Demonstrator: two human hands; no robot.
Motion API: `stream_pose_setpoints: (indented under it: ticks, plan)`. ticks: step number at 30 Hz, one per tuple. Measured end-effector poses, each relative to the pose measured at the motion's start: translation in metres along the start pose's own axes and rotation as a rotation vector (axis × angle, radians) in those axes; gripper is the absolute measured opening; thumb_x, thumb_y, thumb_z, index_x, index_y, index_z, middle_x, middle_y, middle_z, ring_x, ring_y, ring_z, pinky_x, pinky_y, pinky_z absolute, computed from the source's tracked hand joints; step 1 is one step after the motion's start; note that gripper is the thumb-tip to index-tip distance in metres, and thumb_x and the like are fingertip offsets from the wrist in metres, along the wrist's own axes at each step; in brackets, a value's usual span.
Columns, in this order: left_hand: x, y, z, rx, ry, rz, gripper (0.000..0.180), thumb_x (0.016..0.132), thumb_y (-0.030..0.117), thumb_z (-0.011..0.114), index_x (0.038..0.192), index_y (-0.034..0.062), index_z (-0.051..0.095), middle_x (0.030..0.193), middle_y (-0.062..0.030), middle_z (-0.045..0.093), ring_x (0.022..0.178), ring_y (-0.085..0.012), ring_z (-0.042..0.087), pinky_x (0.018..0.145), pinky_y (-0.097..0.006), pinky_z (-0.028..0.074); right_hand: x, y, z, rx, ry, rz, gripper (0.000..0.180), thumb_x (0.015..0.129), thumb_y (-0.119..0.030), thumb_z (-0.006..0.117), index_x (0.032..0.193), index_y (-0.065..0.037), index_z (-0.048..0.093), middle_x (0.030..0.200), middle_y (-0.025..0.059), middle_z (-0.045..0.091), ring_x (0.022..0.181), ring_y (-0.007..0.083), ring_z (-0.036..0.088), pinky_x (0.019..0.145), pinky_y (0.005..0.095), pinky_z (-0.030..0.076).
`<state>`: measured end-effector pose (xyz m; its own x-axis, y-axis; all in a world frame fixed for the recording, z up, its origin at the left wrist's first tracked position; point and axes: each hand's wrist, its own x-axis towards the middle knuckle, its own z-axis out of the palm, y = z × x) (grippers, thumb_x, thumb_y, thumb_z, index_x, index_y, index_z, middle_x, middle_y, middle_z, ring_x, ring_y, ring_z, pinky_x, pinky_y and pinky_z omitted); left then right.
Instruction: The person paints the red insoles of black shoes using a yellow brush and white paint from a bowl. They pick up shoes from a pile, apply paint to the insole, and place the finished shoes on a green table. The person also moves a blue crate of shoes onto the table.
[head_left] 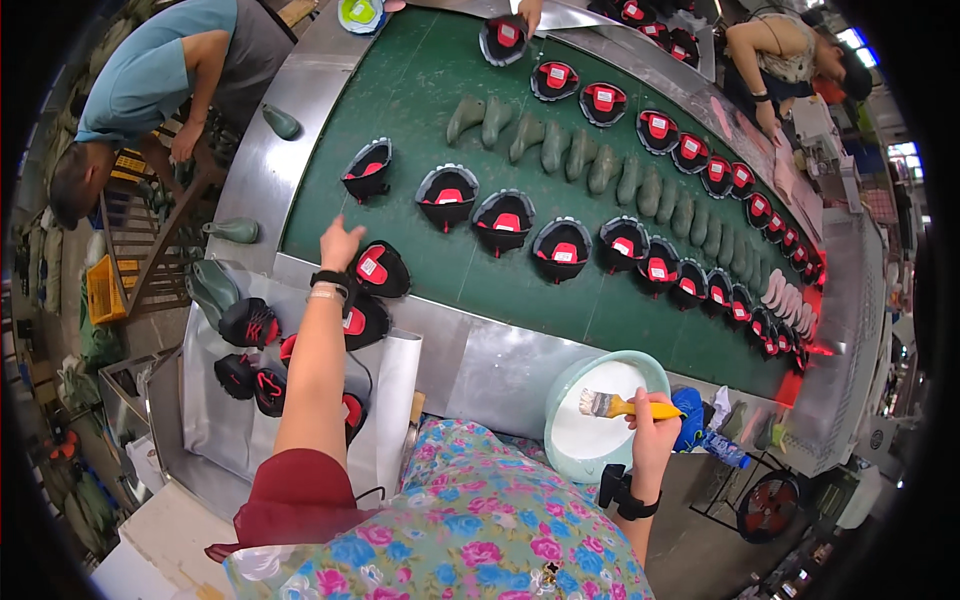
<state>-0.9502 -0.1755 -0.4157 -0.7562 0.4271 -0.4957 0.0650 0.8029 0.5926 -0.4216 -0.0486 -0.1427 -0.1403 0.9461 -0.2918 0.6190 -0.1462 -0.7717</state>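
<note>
My right hand (655,432) grips the yellow handle of a paintbrush (628,407). Its bristles, whitened at the tip, are above a pale green basin (560,400) of white liquid (590,435). My left hand (342,244) stretches over the near edge of a green conveyor belt (430,265), fingers extended and nothing seen in them. Just beyond it lies a black shoe upper (368,170) with red lining, apart from the fingertips. Close beside my left wrist sits another black-and-red upper (382,270). A row of similar uppers (502,222) runs along the belt's near side.
Green shoe lasts (555,148) line the belt's middle, with more uppers (603,103) along the far side. Black shoes (248,322) lie on the metal table at left. Another person's hand (530,12) touches a far upper (503,42). A blue-capped bottle (725,450) is right of the basin.
</note>
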Motion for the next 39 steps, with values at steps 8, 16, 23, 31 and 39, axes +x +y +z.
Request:
stream_pose_setpoints:
  ticks: [8,16,23,31,39]
  plan:
    - [-0.037,-0.016,0.025,-0.01,0.063,0.024,0.058,0.075,0.015,0.076,0.123,-0.0055,0.052,0.115,-0.0257,0.061,0.107,-0.0398,0.062,0.092,-0.044,0.05,0.001,-0.035,0.037,0.035,-0.131,-0.123,0.033,0.102,-0.022,0.055,0.082,0.003,0.062,0.08,0.0064,0.061,0.066,0.0108,0.056,0.062,0.0258,0.045]
    - [-0.275,0.154,0.049,-0.22,0.126,0.823,0.065,0.076,0.011,0.07,0.133,-0.0025,0.042,0.115,-0.0237,0.047,0.106,-0.0418,0.05,0.093,-0.047,0.044,-0.017,-0.085,0.082,-0.004,-0.334,-0.484,0.02,0.087,-0.012,0.073,0.102,0.001,0.068,0.097,0.0128,0.064,0.086,0.0263,0.063,0.075,0.0332,0.05]
    - [-0.384,0.166,0.028,-0.606,-0.337,0.946,0.076,0.079,0.01,0.073,0.145,0.0002,0.037,0.13,-0.018,0.045,0.122,-0.0324,0.046,0.106,-0.043,0.039,-0.042,-0.08,0.042,0.015,-0.316,-0.595,0.029,0.082,-0.013,0.077,0.108,-0.001,0.07,0.107,0.0143,0.067,0.093,0.0309,0.066,0.08,0.0369,0.051]
    - [-0.399,0.14,-0.003,-0.644,-1.031,0.664,0.083,0.084,-0.016,0.046,0.158,0.0139,0.023,0.154,-0.0096,0.033,0.131,-0.0202,0.047,0.103,-0.031,0.047,-0.085,-0.066,-0.009,-0.066,-0.744,-0.597,0.029,0.087,-0.023,0.075,0.085,0.0,0.058,0.073,0.0171,0.056,0.064,0.0326,0.053,0.06,0.0369,0.043]
    - [-0.44,0.093,0.034,-0.766,-0.875,0.599,0.051,0.094,-0.008,0.048,0.143,0.0062,0.044,0.14,-0.0113,0.053,0.126,-0.0199,0.054,0.107,-0.034,0.043,-0.097,0.001,-0.037,0.102,-0.494,-0.623,0.023,0.095,-0.022,0.064,0.112,-0.007,0.07,0.09,0.0167,0.069,0.081,0.0301,0.068,0.076,0.0358,0.053]
